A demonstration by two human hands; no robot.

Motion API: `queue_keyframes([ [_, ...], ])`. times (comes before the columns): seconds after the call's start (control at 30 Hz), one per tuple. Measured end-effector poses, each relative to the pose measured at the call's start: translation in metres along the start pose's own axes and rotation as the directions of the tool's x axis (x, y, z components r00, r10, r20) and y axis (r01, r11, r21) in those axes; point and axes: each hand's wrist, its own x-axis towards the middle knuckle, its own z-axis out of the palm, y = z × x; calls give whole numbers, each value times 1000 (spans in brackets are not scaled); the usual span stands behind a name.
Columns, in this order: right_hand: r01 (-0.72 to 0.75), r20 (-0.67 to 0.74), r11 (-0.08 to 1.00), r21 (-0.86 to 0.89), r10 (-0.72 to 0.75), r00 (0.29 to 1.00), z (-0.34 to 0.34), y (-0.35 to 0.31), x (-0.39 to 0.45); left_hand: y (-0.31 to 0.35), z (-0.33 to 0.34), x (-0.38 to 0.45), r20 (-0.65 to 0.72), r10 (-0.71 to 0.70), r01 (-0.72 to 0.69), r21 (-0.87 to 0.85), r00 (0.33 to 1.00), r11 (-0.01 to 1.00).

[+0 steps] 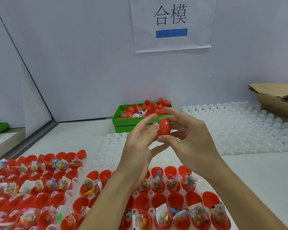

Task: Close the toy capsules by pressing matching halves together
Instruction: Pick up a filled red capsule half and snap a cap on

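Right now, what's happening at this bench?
A person holds one closed red capsule up in front of them. The right hand grips it between thumb and fingers; the left hand touches its side with fingers extended. Below, white trays hold rows of open red halves, many with bagged toys in them, not yet closed. A green bin of loose red halves sits by the wall.

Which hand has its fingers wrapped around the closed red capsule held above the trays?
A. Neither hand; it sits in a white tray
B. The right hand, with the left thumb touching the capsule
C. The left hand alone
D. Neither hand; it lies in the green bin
B: the right hand curls its fingers and thumb around the red capsule, while the left hand only touches it with its thumb.
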Motion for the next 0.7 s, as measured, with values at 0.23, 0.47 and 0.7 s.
queue_keyframes([
  [0.23,119,34,986,-116,-115,993,-3,1,1,0,-3,2,-45,51,-50,24,998,998],
  [0.47,199,35,965,-172,-196,980,-5,0,1,0,1,1,-32,-10,5,-153,999,988],
  [0.7,289,107,898,-333,-269,957,-6,5,0,-1,2,0,2,-31,31,-142,1000,989],
])
